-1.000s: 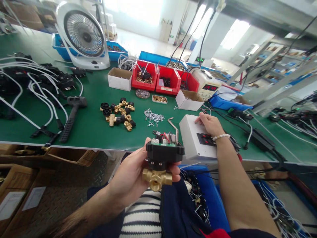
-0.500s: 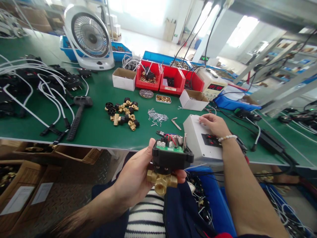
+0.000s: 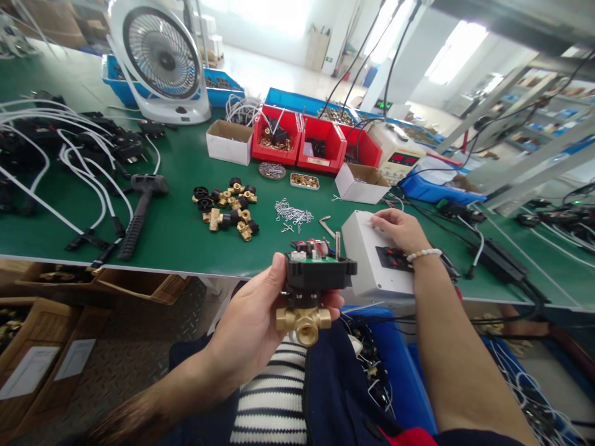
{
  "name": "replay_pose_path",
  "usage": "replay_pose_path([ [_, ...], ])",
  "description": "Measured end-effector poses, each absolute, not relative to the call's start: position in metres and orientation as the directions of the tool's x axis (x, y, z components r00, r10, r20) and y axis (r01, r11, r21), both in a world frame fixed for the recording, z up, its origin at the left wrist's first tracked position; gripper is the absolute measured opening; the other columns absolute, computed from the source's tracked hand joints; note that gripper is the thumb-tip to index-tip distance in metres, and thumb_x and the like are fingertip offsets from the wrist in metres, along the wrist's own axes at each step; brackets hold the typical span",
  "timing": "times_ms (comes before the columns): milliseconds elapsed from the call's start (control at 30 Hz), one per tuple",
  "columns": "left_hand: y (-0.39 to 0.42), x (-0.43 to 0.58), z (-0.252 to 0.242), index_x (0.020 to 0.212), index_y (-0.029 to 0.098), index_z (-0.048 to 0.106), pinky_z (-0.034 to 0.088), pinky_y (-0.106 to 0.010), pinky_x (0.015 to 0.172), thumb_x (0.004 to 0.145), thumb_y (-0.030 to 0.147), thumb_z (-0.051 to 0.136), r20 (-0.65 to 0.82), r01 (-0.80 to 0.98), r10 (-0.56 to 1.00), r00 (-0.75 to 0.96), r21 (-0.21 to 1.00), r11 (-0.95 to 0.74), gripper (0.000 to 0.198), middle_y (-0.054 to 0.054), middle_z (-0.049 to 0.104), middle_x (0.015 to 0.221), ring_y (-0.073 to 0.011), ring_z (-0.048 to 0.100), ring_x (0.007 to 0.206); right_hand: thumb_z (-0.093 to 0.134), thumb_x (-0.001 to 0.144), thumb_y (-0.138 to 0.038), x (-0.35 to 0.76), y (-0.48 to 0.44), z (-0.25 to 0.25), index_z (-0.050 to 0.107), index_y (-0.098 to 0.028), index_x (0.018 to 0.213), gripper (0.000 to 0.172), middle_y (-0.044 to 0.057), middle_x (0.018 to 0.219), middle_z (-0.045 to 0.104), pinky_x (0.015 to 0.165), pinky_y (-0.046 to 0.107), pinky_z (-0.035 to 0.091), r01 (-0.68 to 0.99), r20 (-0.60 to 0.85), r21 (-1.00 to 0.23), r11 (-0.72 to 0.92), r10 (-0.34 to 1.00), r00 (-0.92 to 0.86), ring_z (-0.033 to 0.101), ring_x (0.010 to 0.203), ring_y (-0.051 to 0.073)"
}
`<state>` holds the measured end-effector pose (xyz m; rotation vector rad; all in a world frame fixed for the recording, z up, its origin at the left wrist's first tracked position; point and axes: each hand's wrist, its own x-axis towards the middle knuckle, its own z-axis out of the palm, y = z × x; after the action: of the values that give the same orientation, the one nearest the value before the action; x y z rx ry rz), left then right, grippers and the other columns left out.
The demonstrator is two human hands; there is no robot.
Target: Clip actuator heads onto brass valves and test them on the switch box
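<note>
My left hand (image 3: 253, 316) is wrapped round a motorized valve (image 3: 320, 277), held upright in front of my body. Its black housing has no lid, so a green circuit board, red wires and a metal post show inside. Below the housing is a three-way brass body (image 3: 304, 323) with one port facing me. On the grey control box (image 3: 367, 248), at the right, rests my right hand (image 3: 400, 230). Its fingertips are drawn together at the box's upper face; whatever small part they pinch is hidden. A bead bracelet circles that wrist.
Brass fittings (image 3: 227, 207), metal clips (image 3: 292, 212) and an L-shaped tool (image 3: 328, 227) lie on the green bench. A hammer (image 3: 145, 210) and white cables (image 3: 93, 161) are left. Behind stand red bins (image 3: 320, 145), a fan (image 3: 162, 56) and a power supply (image 3: 395, 148).
The motorized valve has tilted, so less of its circuit board shows and the brass port faces me more. My right hand stays on the control box. The view has shifted slightly.
</note>
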<state>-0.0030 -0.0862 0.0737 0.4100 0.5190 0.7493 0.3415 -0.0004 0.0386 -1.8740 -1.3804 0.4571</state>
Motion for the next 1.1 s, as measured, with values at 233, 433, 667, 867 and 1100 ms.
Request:
replay_pose_path([
  [233, -0.0868, -0.0017, 0.0752, 0.135, 0.007, 0.059, 0.059, -0.041, 0.088, 0.107, 0.038, 0.033, -0.295, -0.545, 0.746, 0.597, 0.533, 0.647, 0.049, -0.018, 0.078, 0.098, -0.0272, 0.076, 0.092, 0.079, 0.064, -0.052, 0.3398, -0.0014, 0.0387, 0.067, -0.02, 0.072, 0.035, 0.003, 0.07, 0.069, 0.07, 0.032, 0.051, 0.654, 0.139, -0.743, -0.143, 0.922, 0.36, 0.06, 0.067, 0.017],
  [433, -0.0857, -0.0021, 0.0733, 0.134, 0.007, 0.06, 0.059, -0.043, 0.089, 0.106, 0.035, 0.038, -0.302, -0.541, 0.735, 0.607, 0.521, 0.66, 0.046, -0.017, 0.079, 0.094, -0.0281, 0.077, 0.091, 0.079, 0.063, -0.05, 0.3391, -0.0021, 0.0397, 0.068, -0.02, 0.072, 0.033, 0.004, 0.07, 0.07, 0.068, 0.032, 0.051, 0.654, 0.144, -0.743, -0.139, 0.922, 0.36, 0.06, 0.067, 0.018],
  [667, -0.084, -0.0015, 0.0762, 0.129, 0.007, 0.064, 0.059, -0.042, 0.09, 0.102, 0.027, 0.047, -0.289, -0.551, 0.738, 0.61, 0.515, 0.657, 0.037, -0.017, 0.078, 0.096, -0.0286, 0.076, 0.094, 0.08, 0.063, -0.052, 0.3399, -0.002, 0.0392, 0.068, -0.021, 0.071, 0.034, 0.004, 0.07, 0.07, 0.07, 0.033, 0.052, 0.654, 0.144, -0.744, -0.136, 0.923, 0.356, 0.06, 0.068, 0.018],
  [867, -0.0828, -0.0014, 0.0751, 0.13, 0.006, 0.063, 0.06, -0.042, 0.088, 0.103, 0.031, 0.045, -0.287, -0.557, 0.741, 0.607, 0.511, 0.655, 0.041, -0.017, 0.078, 0.094, -0.0275, 0.076, 0.09, 0.08, 0.062, -0.056, 0.3406, -0.0015, 0.0389, 0.066, -0.021, 0.071, 0.038, 0.004, 0.071, 0.07, 0.072, 0.033, 0.052, 0.651, 0.142, -0.748, -0.131, 0.927, 0.349, 0.061, 0.069, 0.018],
  [1100, -0.083, -0.0004, 0.0765, 0.117, 0.006, 0.069, 0.062, -0.031, 0.074, 0.107, 0.032, 0.035, -0.39, -0.529, 0.715, 0.58, 0.487, 0.695, 0.044, -0.014, 0.079, 0.08, -0.0206, 0.077, 0.072, 0.078, 0.06, -0.06, 0.3418, -0.0013, 0.0374, 0.066, -0.02, 0.073, 0.044, 0.003, 0.07, 0.07, 0.073, 0.034, 0.051, 0.646, 0.139, -0.752, -0.131, 0.927, 0.349, 0.061, 0.067, 0.017],
])
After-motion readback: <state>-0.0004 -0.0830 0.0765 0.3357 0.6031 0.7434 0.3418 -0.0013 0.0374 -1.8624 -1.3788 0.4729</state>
